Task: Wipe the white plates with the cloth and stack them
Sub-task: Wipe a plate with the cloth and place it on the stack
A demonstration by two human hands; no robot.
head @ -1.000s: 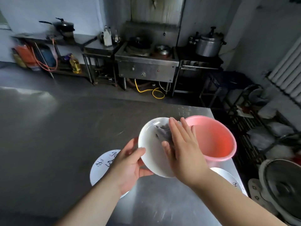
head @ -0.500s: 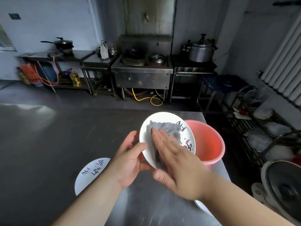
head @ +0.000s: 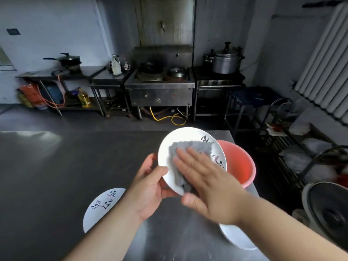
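Plate (head: 188, 146) sits tilted at frame centre, above the counter (head: 56, 176). I grip its rim in my left hand (head: 150, 187) to steady it; my right hand (head: 209, 185), fingers flat, presses the cloth (head: 190, 147) across its face.

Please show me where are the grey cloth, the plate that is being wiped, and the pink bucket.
grey cloth (head: 190, 147): head view, on its upper bare part above the fingers.
plate being wiped (head: 180, 134): head view, on its white upper rim.
pink bucket (head: 239, 164): head view, on its inner wall.
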